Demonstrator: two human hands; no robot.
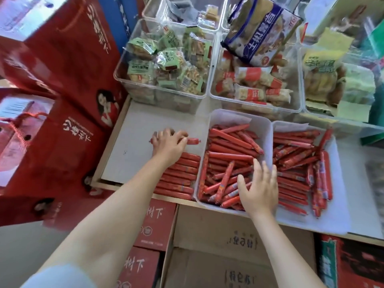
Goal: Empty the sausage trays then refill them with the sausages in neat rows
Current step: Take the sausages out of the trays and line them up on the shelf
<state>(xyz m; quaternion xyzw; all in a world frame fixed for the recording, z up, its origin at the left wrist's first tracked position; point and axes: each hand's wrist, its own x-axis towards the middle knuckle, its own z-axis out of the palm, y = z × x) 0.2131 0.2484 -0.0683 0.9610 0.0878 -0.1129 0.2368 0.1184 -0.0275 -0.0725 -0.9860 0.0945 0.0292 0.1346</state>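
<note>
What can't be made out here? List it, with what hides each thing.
- Head view: sausages under the right hand in the middle tray, covered by palm and fingers.
- The sausage the left hand grips: only one end shows.
- Part of the row of sausages on the board, hidden by the left forearm.
- Snack bag print: blurred.
- The box of yellow packets on the right: blurred.

shop | clear snack bins (166, 59) | stacked red gift cartons (68, 59)
</note>
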